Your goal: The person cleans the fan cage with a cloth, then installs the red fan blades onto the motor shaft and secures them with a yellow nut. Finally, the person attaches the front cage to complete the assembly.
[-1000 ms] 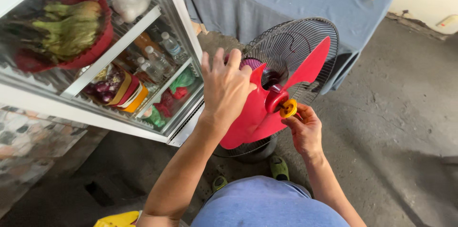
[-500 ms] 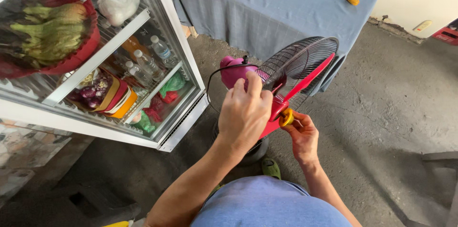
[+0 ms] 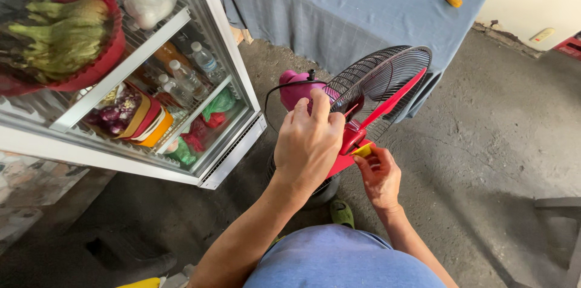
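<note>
Left hand (image 3: 308,143) is clamped over the red fan blade (image 3: 387,103), fingers curled round its near edge by the hub, gripping it firm. Right hand (image 3: 378,174) is pinched almost shut, thumb and fingertips on the small yellow cap (image 3: 364,150) at the blade's centre. The fan itself stands on the concrete floor (image 3: 484,161) right in front of the person, its black wire guard (image 3: 378,79) only behind the blade, the front bare, and the pink motor housing (image 3: 295,89) showing past the left knuckles.

Now, the risks as I read them. That cap is small and held only by fingertips; if it comes free with a jerk it could drop and roll off across the floor, maybe under the glass-door fridge (image 3: 200,82) just to the left. The left hand is doing the bracing: let the grip slip and the blade would likely spin with the cap, so nothing loosens or tightens, and the blade edge could rap the right-hand fingers. Pressing too hard on one blade might also flex or crack the plastic.

The fan is tilted back a little, and I can't see much of its base, hidden under the arms. A strong twist could tip the whole stand toward the blue-clothed desk (image 3: 363,3) behind it. Feet are close below too; a green sandal (image 3: 342,212) sits right by the base.
</note>
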